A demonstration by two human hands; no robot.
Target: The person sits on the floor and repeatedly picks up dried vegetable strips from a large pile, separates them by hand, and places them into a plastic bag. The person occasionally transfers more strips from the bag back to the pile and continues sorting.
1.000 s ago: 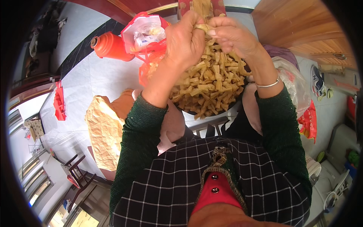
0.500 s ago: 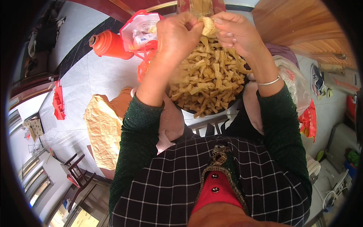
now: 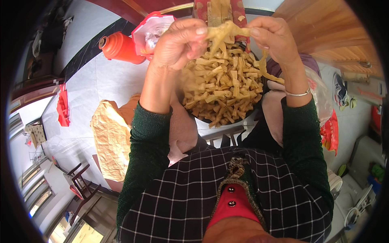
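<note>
Head view, left hand: the person's bare left hand (image 3: 178, 44) has thumb and forefinger pinched together on one end of a limp, pale tan, fibrous strip (image 3: 228, 29); its other fingers curl loosely.
Right hand: the bare right hand (image 3: 275, 38), a silver-coloured bangle (image 3: 299, 94) at its wrist, pinches the other end between thumb and forefinger.
Strip: it hangs in the air between the two hands, its long axis running left to right, with a raised bunch near the middle and a loose tail drooping near the left fingertips. Neither hand is clearly nearer the bunch.
Strand: a thin tan strand (image 3: 263, 71) dangles below the right hand; whether it joins the strip, I cannot tell.
Pile: short, tan, bow-like pieces (image 3: 227, 85) heap in a dark round container (image 3: 239, 124), below the strip and between the person's knees.
Far side: flat tan lengths (image 3: 219, 14) lie on a red patterned surface (image 3: 238, 5), just beyond the strip.
Left of the pile: an orange-red flask (image 3: 123, 48) stands beside a red-and-white bag (image 3: 139, 34).
</note>
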